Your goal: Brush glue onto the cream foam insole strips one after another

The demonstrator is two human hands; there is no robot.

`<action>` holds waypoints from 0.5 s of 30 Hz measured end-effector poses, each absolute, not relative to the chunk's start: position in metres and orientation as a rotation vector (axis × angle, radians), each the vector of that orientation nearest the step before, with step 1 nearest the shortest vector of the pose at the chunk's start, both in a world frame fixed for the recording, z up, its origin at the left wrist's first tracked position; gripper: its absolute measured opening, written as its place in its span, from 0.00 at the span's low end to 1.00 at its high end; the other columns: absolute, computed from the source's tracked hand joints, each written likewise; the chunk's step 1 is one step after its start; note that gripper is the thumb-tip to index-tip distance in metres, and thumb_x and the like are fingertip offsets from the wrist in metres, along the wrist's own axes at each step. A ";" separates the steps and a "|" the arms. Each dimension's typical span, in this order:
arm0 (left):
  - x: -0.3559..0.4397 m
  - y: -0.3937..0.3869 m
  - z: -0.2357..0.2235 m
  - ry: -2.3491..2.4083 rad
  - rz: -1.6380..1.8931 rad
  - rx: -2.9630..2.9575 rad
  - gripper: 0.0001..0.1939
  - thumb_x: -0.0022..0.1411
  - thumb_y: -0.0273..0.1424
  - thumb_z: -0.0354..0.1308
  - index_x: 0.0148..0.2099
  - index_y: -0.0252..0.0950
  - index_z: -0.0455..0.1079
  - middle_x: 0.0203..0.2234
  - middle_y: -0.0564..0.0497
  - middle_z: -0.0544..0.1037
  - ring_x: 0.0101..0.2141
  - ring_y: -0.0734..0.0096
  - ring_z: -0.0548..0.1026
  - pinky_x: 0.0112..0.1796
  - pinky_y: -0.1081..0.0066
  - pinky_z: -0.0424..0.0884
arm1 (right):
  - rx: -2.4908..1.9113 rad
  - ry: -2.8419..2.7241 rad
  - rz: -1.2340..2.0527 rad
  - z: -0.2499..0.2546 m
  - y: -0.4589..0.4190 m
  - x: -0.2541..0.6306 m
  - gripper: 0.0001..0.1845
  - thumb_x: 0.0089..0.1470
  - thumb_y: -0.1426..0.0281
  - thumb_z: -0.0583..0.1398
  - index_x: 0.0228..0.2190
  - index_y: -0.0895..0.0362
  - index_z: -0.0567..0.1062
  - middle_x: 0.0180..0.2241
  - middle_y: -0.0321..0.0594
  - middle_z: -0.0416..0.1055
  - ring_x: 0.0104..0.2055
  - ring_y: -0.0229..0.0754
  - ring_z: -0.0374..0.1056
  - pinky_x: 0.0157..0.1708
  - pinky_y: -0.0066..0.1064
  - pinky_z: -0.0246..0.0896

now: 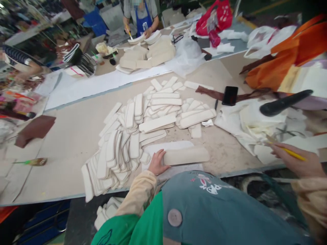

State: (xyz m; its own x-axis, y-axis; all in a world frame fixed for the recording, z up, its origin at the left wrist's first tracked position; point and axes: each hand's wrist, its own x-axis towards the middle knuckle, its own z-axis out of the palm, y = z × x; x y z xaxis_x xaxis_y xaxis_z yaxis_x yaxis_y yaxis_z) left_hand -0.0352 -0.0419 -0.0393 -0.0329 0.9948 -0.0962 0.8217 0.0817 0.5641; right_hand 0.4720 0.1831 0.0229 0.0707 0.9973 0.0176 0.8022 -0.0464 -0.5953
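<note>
My left hand (157, 163) is at the left end of a long beige strip (187, 156), with its fingers and thumb around that end. Under the strip lie pale sheets (176, 145) near the table's front edge. Off to the right, my right hand (297, 158) is closed on a yellow-handled brush (293, 153). The brush's tip is close to a plastic-wrapped container (263, 119) with creamy white stuff around it. Beyond my left hand spreads a large heap of off-white rounded strips (158, 119), partly stacked.
A black phone (230, 95) lies right of the heap, beside brown cloth. A dark handle (286, 103) sticks out over the container. At left are a screwdriver (38, 162) and a brown piece (35, 130). Across the table, a person in a blue apron (143, 22) handles pale pieces.
</note>
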 end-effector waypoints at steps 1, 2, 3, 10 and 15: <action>-0.036 -0.043 -0.041 1.898 0.520 1.782 0.43 0.44 0.47 0.64 0.59 0.36 0.54 0.57 0.36 0.59 0.57 0.50 0.58 0.54 0.43 0.53 | -1.886 -1.730 0.641 0.032 0.175 0.463 0.16 0.45 0.53 0.61 0.31 0.49 0.77 0.26 0.43 0.75 0.28 0.43 0.71 0.32 0.36 0.65; -0.036 -0.044 -0.043 1.891 0.550 1.774 0.43 0.44 0.47 0.64 0.59 0.36 0.54 0.57 0.36 0.58 0.57 0.50 0.58 0.55 0.43 0.53 | -1.857 -1.680 0.734 0.041 0.165 0.452 0.16 0.47 0.53 0.60 0.31 0.50 0.76 0.26 0.44 0.74 0.26 0.42 0.69 0.31 0.37 0.64; -0.036 -0.045 -0.046 1.882 0.583 1.766 0.44 0.44 0.47 0.64 0.59 0.36 0.54 0.57 0.36 0.58 0.57 0.50 0.58 0.55 0.43 0.53 | -1.805 -1.574 0.793 0.048 0.154 0.438 0.16 0.47 0.53 0.59 0.31 0.51 0.76 0.25 0.44 0.73 0.24 0.42 0.68 0.29 0.37 0.63; -0.038 -0.045 -0.059 1.775 0.794 1.763 0.44 0.44 0.48 0.65 0.59 0.37 0.54 0.56 0.37 0.59 0.57 0.51 0.58 0.54 0.48 0.58 | -1.394 -1.449 1.493 0.056 0.081 0.302 0.14 0.52 0.57 0.57 0.34 0.54 0.73 0.21 0.36 0.68 0.22 0.37 0.64 0.23 0.30 0.60; -0.039 -0.043 -0.063 1.764 0.833 1.772 0.43 0.45 0.48 0.64 0.58 0.36 0.54 0.56 0.37 0.59 0.57 0.52 0.58 0.55 0.49 0.58 | -1.297 -1.654 1.748 0.053 0.057 0.219 0.14 0.55 0.59 0.55 0.35 0.55 0.72 0.22 0.34 0.70 0.23 0.35 0.64 0.26 0.28 0.61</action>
State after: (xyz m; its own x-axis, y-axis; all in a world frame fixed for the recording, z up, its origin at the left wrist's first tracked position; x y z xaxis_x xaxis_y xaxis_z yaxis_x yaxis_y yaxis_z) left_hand -0.0386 -0.0431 -0.0630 -0.0270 0.9969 0.0737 0.6907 -0.0347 0.7223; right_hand 0.2188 0.0572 0.0529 -0.4863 0.8043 -0.3415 0.2969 -0.2155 -0.9303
